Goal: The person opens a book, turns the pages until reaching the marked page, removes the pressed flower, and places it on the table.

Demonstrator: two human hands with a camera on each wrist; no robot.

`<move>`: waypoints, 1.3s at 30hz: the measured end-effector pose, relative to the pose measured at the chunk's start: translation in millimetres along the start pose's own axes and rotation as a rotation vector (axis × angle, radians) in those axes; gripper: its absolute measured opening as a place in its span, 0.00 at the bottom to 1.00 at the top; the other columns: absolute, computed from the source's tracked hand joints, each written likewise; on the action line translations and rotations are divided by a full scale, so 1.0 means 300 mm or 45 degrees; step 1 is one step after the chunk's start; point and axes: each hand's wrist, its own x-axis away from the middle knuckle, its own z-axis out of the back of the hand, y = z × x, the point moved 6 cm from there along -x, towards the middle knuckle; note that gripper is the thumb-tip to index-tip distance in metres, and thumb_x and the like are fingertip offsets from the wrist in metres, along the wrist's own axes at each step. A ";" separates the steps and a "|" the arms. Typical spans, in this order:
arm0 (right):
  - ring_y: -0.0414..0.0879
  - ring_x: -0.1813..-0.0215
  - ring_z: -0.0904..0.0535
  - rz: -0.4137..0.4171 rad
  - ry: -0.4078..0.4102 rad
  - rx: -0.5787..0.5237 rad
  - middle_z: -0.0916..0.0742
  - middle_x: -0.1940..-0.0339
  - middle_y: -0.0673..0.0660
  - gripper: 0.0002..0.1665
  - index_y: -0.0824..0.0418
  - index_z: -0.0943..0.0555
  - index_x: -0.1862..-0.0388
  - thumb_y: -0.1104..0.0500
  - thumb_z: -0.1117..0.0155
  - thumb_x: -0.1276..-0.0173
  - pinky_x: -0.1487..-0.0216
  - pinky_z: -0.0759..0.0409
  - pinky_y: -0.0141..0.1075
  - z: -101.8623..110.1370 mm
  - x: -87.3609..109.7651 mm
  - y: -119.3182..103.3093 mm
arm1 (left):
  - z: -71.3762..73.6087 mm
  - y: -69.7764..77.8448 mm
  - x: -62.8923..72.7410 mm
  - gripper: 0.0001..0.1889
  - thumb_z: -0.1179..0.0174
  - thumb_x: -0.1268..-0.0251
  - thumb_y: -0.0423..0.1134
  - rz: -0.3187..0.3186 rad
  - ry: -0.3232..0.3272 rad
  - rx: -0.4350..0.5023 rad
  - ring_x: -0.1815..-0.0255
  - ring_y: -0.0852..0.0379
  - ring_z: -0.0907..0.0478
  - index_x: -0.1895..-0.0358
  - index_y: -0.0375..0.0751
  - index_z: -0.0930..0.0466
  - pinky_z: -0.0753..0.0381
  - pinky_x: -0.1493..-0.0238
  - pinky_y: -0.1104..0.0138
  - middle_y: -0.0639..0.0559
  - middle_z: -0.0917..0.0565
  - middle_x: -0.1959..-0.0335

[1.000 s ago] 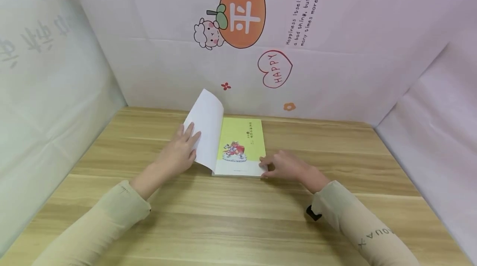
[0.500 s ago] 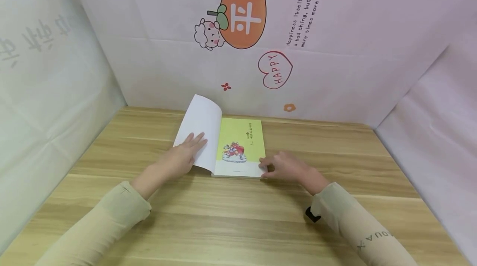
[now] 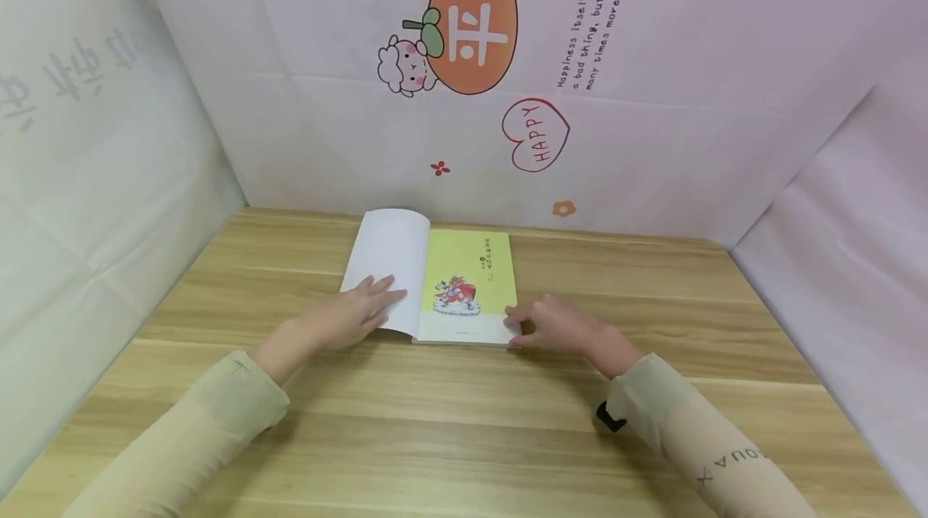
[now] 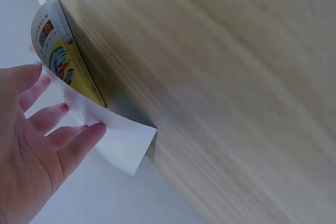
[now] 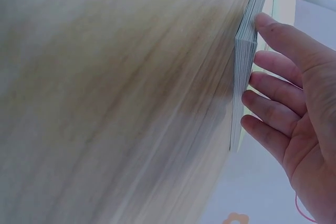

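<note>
A paperback book point(image 3: 470, 284) lies on the wooden table, its white front leaf point(image 3: 395, 260) turned over to the left. The exposed page is yellow above and white below, with a small cartoon figure. My left hand point(image 3: 355, 313) rests spread on the leaf's lower part, fingers extended. In the left wrist view the leaf point(image 4: 123, 140) bows up off the table, with a printed, partly yellow side point(image 4: 68, 66) beneath. My right hand point(image 3: 554, 323) holds the book's near right corner. The right wrist view shows its thumb and fingertips touching the page edges point(image 5: 242, 77).
The wooden table point(image 3: 435, 437) stretches in front of the book. A white printed sheet point(image 3: 326, 139) stands upright just behind it, and pale sheets point(image 3: 834, 204) flank both sides. A black object point(image 3: 611, 416) shows at the right sleeve's cuff.
The white leaf has swung further left and down, from raised to nearly flat. My left hand has moved down and slightly right along it. The right hand stays at the corner.
</note>
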 end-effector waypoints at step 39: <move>0.36 0.82 0.53 -0.009 -0.123 -0.071 0.19 0.35 0.64 0.25 0.64 0.16 0.39 0.54 0.27 0.31 0.78 0.41 0.29 0.014 0.000 0.005 | -0.056 -0.048 -0.015 0.28 0.45 0.22 0.37 0.049 -0.042 0.036 0.25 0.26 0.40 0.23 0.38 0.36 0.38 0.28 0.38 0.32 0.41 0.21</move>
